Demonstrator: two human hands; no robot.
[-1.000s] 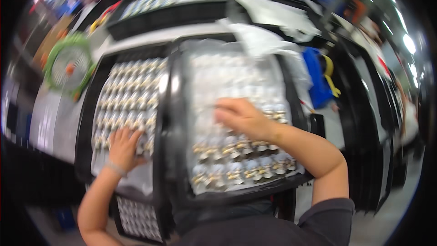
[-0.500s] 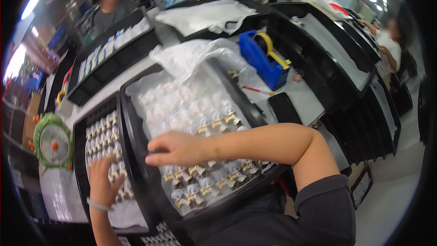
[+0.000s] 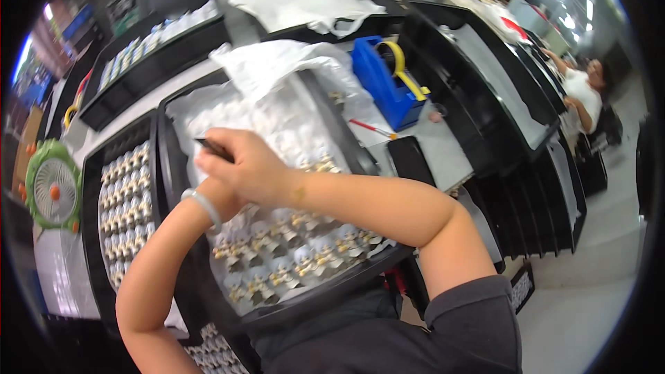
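Over the large black tray [image 3: 164, 166] lined with white sheet, my two hands are together. My right hand [image 3: 255, 166] is closed around a dark, slim, stick-like tool [image 3: 216, 149], whose tip points left. Just below it lies my left hand [image 3: 223, 197], with a pale band on the wrist; its fingers are hidden behind the right hand. Rows of small figurines [image 3: 318, 256] with pale blue heads, white and yellow parts and dark bases stand in the tray's near half. Further back, whitish pieces [image 3: 235, 114] lie in rows, partly under crumpled plastic film [image 3: 270, 62].
To the left stand a narrower black tray of figurines [image 3: 128, 194] and a green fan [image 3: 54, 185]. On the right are a blue tape dispenser [image 3: 388, 86], a red pen [image 3: 370, 128], a dark phone [image 3: 410, 161] and stacked black trays [image 3: 512, 166]. Other people sit further off.
My left hand has left the narrower tray and moved right and up to meet my right hand. The right hand has shifted up, and its dark tool now shows. The view has shifted slightly.
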